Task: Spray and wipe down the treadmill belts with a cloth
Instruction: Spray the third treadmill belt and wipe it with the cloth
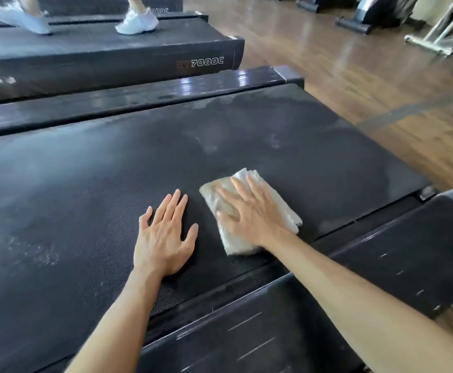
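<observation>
A wide black treadmill belt (247, 135) fills the middle of the view, with pale dusty and damp patches on it. A folded whitish cloth (276, 205) lies flat on the belt near its right side rail. My right hand (247, 211) presses flat on top of the cloth, fingers spread. My left hand (163, 235) rests palm down on the bare belt just left of the cloth, fingers apart, holding nothing. No spray bottle is in view.
A black side rail (381, 265) runs along the near right of the belt, another rail (139, 95) along its far side. On the adjacent treadmill (112, 57) a person's feet in white shoes (138, 22) stand. Wooden floor (354, 63) and machine bases lie to the right.
</observation>
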Action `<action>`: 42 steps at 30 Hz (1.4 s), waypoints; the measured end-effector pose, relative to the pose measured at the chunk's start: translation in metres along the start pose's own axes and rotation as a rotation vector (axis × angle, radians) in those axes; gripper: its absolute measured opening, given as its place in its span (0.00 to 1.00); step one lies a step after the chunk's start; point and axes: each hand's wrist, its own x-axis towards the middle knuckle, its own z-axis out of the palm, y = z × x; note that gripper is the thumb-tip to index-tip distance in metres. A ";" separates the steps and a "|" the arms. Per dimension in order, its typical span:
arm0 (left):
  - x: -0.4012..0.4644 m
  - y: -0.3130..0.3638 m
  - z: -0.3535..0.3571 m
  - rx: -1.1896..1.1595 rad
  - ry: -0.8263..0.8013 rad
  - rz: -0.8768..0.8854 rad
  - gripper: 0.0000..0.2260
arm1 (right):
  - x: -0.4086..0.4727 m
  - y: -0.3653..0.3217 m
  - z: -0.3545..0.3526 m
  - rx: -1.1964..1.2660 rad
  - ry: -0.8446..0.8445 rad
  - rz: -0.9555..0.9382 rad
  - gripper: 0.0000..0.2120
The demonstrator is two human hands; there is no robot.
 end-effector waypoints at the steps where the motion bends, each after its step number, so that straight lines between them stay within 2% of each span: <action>1: -0.001 0.000 0.000 0.004 0.000 0.001 0.36 | -0.017 0.005 0.000 0.005 0.009 -0.063 0.30; 4: -0.001 0.000 -0.001 -0.004 0.011 0.002 0.35 | -0.045 0.045 -0.001 0.027 0.063 -0.067 0.30; 7: -0.002 0.001 0.000 -0.013 0.018 0.004 0.35 | -0.014 0.073 -0.005 -0.011 0.033 0.134 0.34; 10: -0.001 0.000 0.000 -0.012 0.015 0.003 0.35 | 0.039 0.058 -0.007 -0.003 0.012 0.248 0.32; 13: -0.001 0.000 0.000 0.003 0.006 0.007 0.36 | 0.059 0.024 -0.007 -0.038 0.024 0.148 0.29; 15: -0.001 -0.001 0.000 0.000 0.004 0.011 0.36 | 0.040 0.010 -0.004 -0.041 0.013 0.014 0.27; 18: -0.001 -0.001 0.000 -0.009 0.008 0.014 0.35 | -0.008 0.027 -0.003 0.048 0.007 -0.127 0.31; 22: -0.002 0.000 0.000 -0.013 0.014 0.015 0.35 | -0.001 0.062 -0.005 0.043 0.032 0.014 0.33; 26: -0.001 0.000 0.000 -0.011 0.035 0.006 0.35 | 0.060 0.041 -0.013 0.031 -0.005 0.218 0.30; 28: -0.001 0.000 0.001 -0.004 0.015 0.012 0.35 | 0.080 0.021 -0.012 0.017 -0.023 0.185 0.29; 31: -0.001 -0.001 0.000 0.002 0.022 0.012 0.35 | 0.069 0.002 -0.009 -0.011 0.007 0.031 0.30; 33: 0.000 0.000 0.001 -0.005 0.017 0.013 0.35 | 0.036 0.011 -0.010 0.023 -0.007 -0.087 0.31; 35: -0.001 0.000 0.001 -0.002 0.015 0.009 0.35 | 0.011 0.037 -0.011 0.033 -0.030 -0.106 0.33; 39: 0.000 0.001 0.000 0.004 0.012 0.014 0.35 | 0.040 0.075 -0.019 -0.014 -0.045 0.129 0.35; 42: 0.000 0.000 0.001 0.018 0.006 0.012 0.35 | 0.090 0.053 -0.015 0.003 -0.014 0.293 0.31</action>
